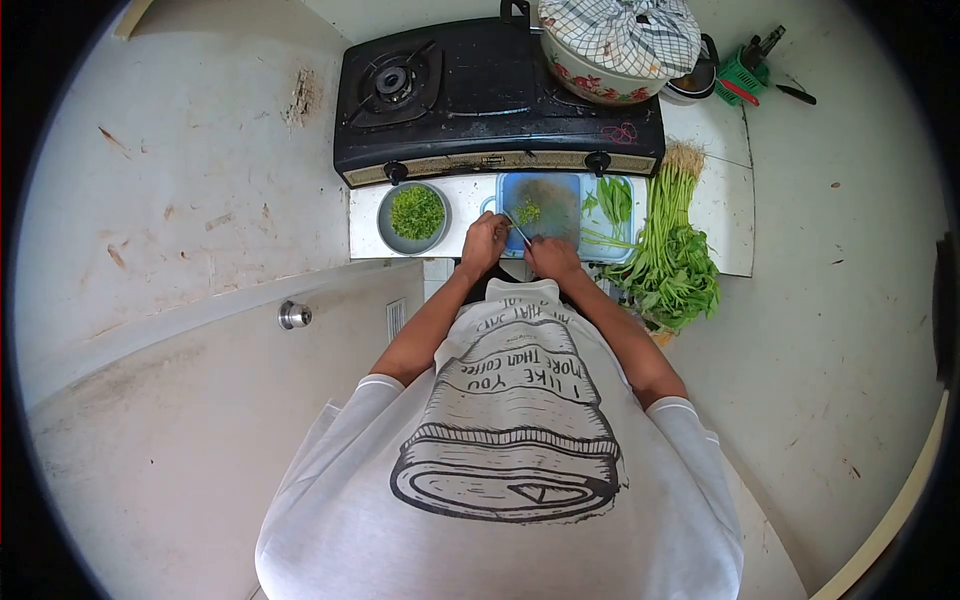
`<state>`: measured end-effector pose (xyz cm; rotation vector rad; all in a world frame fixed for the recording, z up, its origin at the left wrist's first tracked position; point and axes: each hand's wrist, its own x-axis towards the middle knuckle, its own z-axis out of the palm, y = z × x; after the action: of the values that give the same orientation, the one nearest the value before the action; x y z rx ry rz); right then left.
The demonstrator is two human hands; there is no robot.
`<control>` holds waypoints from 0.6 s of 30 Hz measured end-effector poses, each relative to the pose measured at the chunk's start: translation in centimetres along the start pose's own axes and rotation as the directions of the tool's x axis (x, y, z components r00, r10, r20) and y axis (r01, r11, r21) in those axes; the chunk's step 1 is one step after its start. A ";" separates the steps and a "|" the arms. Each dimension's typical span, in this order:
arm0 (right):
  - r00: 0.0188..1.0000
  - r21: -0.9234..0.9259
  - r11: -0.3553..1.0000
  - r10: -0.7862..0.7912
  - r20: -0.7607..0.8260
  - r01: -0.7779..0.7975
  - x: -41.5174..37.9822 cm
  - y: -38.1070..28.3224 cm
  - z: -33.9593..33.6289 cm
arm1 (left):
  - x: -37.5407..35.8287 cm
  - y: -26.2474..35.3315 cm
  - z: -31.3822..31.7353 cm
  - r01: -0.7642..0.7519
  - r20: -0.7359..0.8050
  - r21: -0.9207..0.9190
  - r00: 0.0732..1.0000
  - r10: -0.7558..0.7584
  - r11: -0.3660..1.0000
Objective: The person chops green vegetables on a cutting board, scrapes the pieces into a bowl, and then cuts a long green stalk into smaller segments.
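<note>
My right hand point(552, 257) is closed around the handle of a knife point(521, 234), whose blade points up and left over a worn blue cutting board point(562, 195). Beside the blade, my left hand point(486, 240) is closed at the board's left edge; what its fingers pinch is too small to make out. A little pile of chopped greens point(528, 212) lies on the board just past the blade. Right of the board, loose green leaves point(614, 200) rest in a light blue tray point(628, 185). A grey bowl point(384, 232) on the left holds finely chopped greens point(417, 213).
A large bunch of leafy greens point(675, 240) with roots lies along the right, its leaves overhanging the counter's front edge. Behind the board stands a black two-burner stove point(480, 90) carrying a cloth-covered floral pot point(600, 85). A green basket point(742, 75) with utensils is at the back right.
</note>
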<state>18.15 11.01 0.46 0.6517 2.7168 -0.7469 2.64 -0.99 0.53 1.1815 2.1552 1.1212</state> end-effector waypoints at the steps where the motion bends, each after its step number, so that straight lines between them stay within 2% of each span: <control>1: 1.000 -0.001 1.000 -0.012 -0.017 0.012 0.3 -0.1 0.1 | 0.0 0.0 0.0 0.003 -0.003 0.003 1.000 -0.003 1.000; 5: 0.998 -0.006 0.999 -0.041 -0.056 0.041 0.3 0.1 0.1 | -0.1 -0.3 0.3 0.026 -0.021 -0.006 0.999 -0.026 1.000; 11: 0.999 0.002 0.999 0.040 0.029 -0.040 -1.1 0.7 -1.1 | 0.0 0.3 0.0 0.045 -0.008 0.036 0.999 -0.045 0.998; 14: 0.999 0.012 1.000 0.027 -0.040 -0.026 -1.1 0.8 -1.2 | 0.1 0.4 0.1 0.045 0.006 0.095 0.999 -0.046 0.994; 18: 1.000 0.013 1.000 -0.007 -0.024 0.008 -0.9 0.5 -1.2 | 0.3 0.9 0.0 0.052 0.010 0.132 0.998 -0.054 0.990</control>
<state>19.07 11.71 1.56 0.6583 2.7398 -0.7648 2.93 -0.50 1.23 1.1767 2.2665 0.9581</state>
